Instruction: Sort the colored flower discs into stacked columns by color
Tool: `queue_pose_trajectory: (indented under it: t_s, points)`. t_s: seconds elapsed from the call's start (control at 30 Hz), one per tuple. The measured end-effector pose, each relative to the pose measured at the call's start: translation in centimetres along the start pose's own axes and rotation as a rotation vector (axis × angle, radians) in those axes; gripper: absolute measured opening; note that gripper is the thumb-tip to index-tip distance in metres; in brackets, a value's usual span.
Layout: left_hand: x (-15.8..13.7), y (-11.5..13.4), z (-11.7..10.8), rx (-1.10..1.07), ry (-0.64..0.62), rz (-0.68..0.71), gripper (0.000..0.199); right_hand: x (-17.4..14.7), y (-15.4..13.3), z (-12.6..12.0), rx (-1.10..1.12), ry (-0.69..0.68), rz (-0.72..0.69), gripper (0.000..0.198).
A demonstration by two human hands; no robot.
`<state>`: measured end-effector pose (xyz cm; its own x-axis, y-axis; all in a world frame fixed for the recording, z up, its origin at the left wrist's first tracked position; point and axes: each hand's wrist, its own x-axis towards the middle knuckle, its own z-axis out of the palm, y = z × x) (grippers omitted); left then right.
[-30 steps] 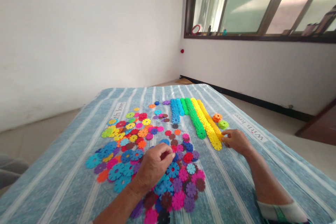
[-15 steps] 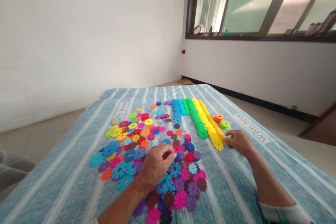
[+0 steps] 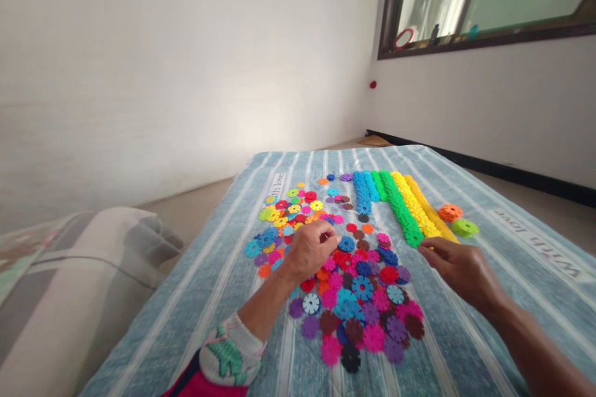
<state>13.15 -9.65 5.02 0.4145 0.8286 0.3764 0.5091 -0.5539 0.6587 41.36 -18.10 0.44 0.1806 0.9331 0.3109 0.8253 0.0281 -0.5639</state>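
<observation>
Over the heap of colourful notched plastic discs [image 3: 362, 287] hovers my left hand [image 3: 311, 251], thumb and forefinger pinched together. Whatever sits in that pinch is hidden. My right hand [image 3: 465, 268] is closed too, its fingertips by the near ends of the green disc row [image 3: 401, 211] and the yellow disc row [image 3: 421, 214]; I cannot make out what they grip. Overlapping discs form these rows, along with an orange-yellow row [image 3: 426, 206] on the right and a blue row [image 3: 362, 192] on the left.
Small stacks of orange discs [image 3: 450, 212] and lime discs [image 3: 465, 227] lie right of the rows. A striped blue cloth [image 3: 200, 298] covers the table. Grey-and-white bedding [image 3: 93, 285] lies at left, and a wall [image 3: 186, 62] rises behind.
The view has swung left, so the table appears further right. My right hand has shifted from the orange-yellow row's near end leftward to the green and yellow ends. My left hand stays over the discs.
</observation>
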Motion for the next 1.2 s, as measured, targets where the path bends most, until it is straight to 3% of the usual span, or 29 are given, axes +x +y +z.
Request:
queue_pose_trajectory:
  t_s: [0.2, 0.47, 0.63, 0.87, 1.2]
  points:
    - [-0.2, -2.0, -3.4, 0.120, 0.025, -0.059, 0.018, -0.7, -5.1, 3.3, -0.001, -0.193, -0.393, 0.031]
    - [-3.0, -5.7, -3.7, 0.332, 0.041, -0.074, 0.012, -1.9, -7.2, 7.5, 0.005, -0.032, -0.684, 0.025]
    - [-3.9, -6.7, -2.5, 0.357, 0.001, -0.023, 0.015, -2.5, -7.0, 7.9, 0.023, -0.059, -0.710, 0.023]
    - [-4.4, -5.6, -1.4, 0.382, -0.102, 0.084, 0.013, -2.4, -6.6, 7.7, 0.052, -0.099, -0.703, 0.023]
    - [-5.1, -4.9, -0.5, 0.305, -0.043, 0.143, 0.009, -2.3, -6.4, 7.8, 0.093, -0.121, -0.715, 0.022]
